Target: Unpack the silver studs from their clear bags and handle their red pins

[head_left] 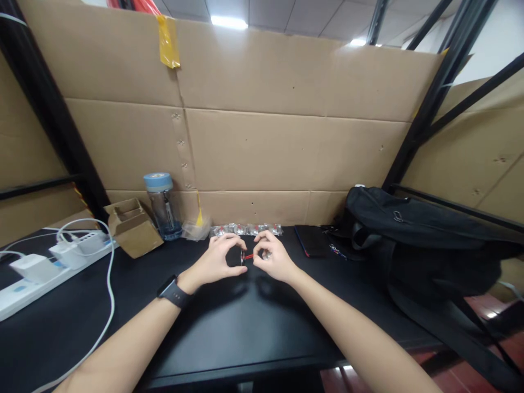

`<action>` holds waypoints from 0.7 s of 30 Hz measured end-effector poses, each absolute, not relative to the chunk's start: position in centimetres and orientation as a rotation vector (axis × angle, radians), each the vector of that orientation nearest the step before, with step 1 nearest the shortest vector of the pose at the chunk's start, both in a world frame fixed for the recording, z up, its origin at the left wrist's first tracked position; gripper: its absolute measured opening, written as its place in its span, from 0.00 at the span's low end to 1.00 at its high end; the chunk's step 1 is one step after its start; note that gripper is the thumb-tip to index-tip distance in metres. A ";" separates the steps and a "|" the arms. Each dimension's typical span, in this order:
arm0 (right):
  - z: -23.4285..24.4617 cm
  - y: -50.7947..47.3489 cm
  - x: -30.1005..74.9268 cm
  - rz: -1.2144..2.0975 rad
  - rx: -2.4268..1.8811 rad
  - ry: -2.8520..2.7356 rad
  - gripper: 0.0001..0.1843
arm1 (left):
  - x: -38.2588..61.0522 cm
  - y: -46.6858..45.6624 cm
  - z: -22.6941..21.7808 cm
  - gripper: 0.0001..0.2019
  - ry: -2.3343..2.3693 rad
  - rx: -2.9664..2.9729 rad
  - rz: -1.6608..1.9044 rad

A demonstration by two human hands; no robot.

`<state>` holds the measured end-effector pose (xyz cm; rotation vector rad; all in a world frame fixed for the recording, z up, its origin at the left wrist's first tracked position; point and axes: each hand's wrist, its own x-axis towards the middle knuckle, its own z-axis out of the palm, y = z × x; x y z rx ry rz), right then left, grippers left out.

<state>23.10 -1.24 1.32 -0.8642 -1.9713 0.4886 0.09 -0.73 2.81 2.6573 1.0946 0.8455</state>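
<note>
Both my hands meet above the middle of the black table (229, 327). My left hand (219, 258), with a black watch on its wrist, curls its fingers round a small dark round part (239, 256). My right hand (272, 256) pinches a thin red piece (248, 256) that reaches toward that part. Whether the two pieces are joined is too small to tell. Just behind the hands lies a row of several small clear packets (245, 228) with red and silver contents.
A blue-lidded clear bottle (162, 206) and an open small cardboard box (133, 226) stand at the back left. A white power strip (49, 262) with chargers and cables lies far left. A black phone (311, 240) and black backpack (413, 240) sit right. Cardboard walls (262, 120) stand behind.
</note>
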 end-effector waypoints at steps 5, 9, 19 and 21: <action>0.2 -0.8 23.2 0.403 -0.809 -2.133 0.04 | -1.1 0.1 2.5 0.21 1.028 2.748 0.629; -0.4 -0.5 23.4 0.352 -0.888 -2.206 0.04 | -2.7 1.0 2.7 0.15 1.119 2.789 0.594; -0.8 0.5 23.8 0.202 -1.031 -2.215 0.03 | -6.5 2.4 3.4 0.05 1.309 2.685 0.264; -0.8 0.8 23.9 0.187 -1.059 -2.196 0.04 | -6.6 2.5 3.2 0.05 1.335 2.651 0.222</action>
